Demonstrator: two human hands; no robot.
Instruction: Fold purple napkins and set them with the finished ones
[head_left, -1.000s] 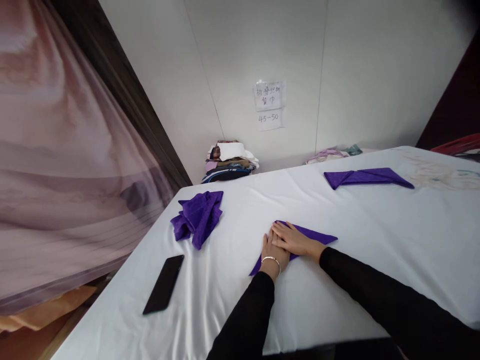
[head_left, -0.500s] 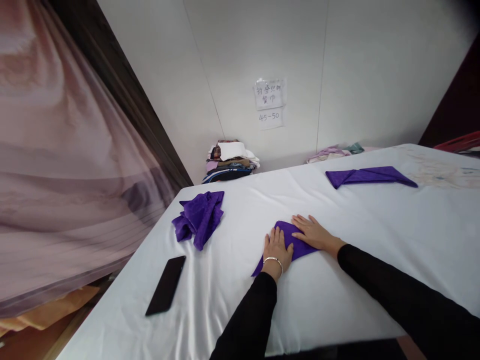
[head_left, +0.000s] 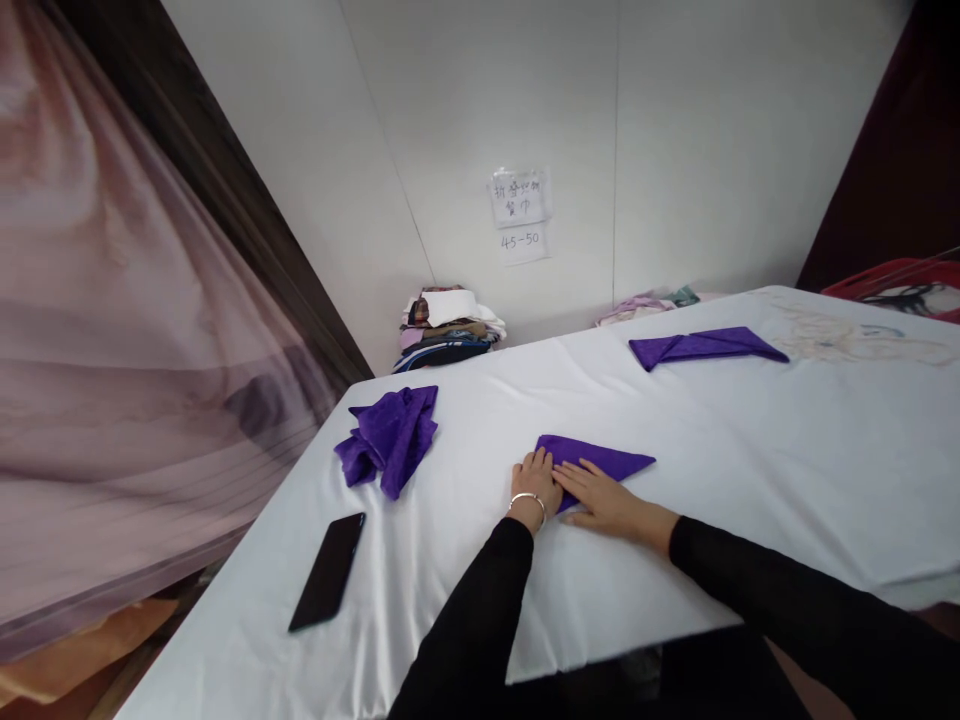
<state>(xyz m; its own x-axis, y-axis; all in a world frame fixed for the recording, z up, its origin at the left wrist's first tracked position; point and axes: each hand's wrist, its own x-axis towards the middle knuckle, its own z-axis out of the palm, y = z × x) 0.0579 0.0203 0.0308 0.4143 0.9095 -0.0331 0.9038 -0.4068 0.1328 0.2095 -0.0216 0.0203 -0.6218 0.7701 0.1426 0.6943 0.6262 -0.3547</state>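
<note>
A purple napkin (head_left: 600,458), folded into a pointed shape, lies on the white-covered table under both my hands. My left hand (head_left: 536,482), with a silver bangle at the wrist, is at its left edge, fingers bent and close together on the cloth; the thumb is hidden. Flat across the lower middle of the napkin rests my right hand (head_left: 600,500), its fingers stretched out and the tips touching the left hand. The napkin's sharp tip points right, uncovered.
A crumpled purple cloth (head_left: 390,435) lies to the left, with a black phone (head_left: 328,572) nearer me. Farther back on the right is a folded purple strip (head_left: 705,345). Behind the white tablecloth (head_left: 465,560) stand a stack of folded clothes (head_left: 450,325) and a wall sign (head_left: 521,205).
The napkin's left point is folded in, and a point now sticks out to the right. My right hand has moved left and nearer, beside my left hand. The view has shifted slightly.
</note>
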